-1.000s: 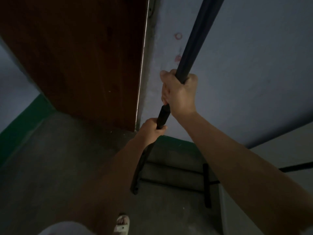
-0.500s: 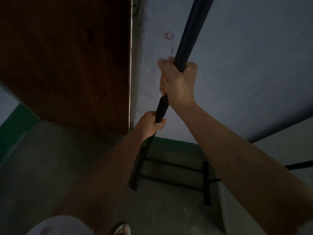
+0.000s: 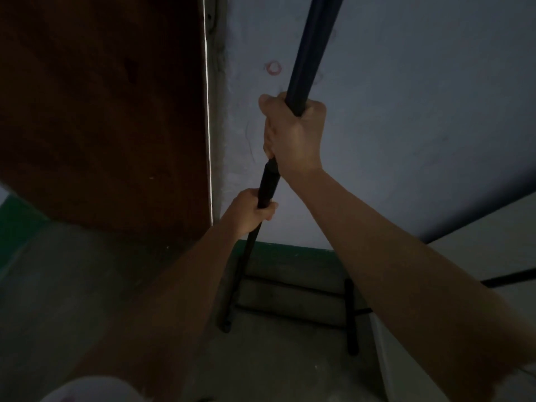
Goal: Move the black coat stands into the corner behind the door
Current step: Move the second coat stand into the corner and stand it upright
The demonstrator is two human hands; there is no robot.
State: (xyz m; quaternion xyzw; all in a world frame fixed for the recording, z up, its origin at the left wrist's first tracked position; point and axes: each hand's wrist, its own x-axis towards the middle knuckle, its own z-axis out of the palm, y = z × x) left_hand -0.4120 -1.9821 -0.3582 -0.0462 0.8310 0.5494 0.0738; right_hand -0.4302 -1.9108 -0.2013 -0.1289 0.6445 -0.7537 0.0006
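Observation:
A black coat stand's pole [image 3: 311,47] runs from the top of the view down to the floor, tilted slightly. My right hand [image 3: 293,132] grips the pole high up. My left hand [image 3: 251,211] grips it lower, below a thicker joint. The stand's base bars [image 3: 351,317] lie on the floor in the corner, close to the wall's green skirting. The brown door [image 3: 101,111] stands open on the left, with a bright slit of light along its hinge edge.
A pale grey wall [image 3: 406,111] fills the right half. A white panel [image 3: 478,256] with a black bar [image 3: 507,278] across it stands at the right edge. The concrete floor [image 3: 72,300] stretches to the left. The room is dim.
The view has shifted slightly right and up. Both hands keep their grip on the pole; the stand's base stays in the corner. My foot has dropped out of sight.

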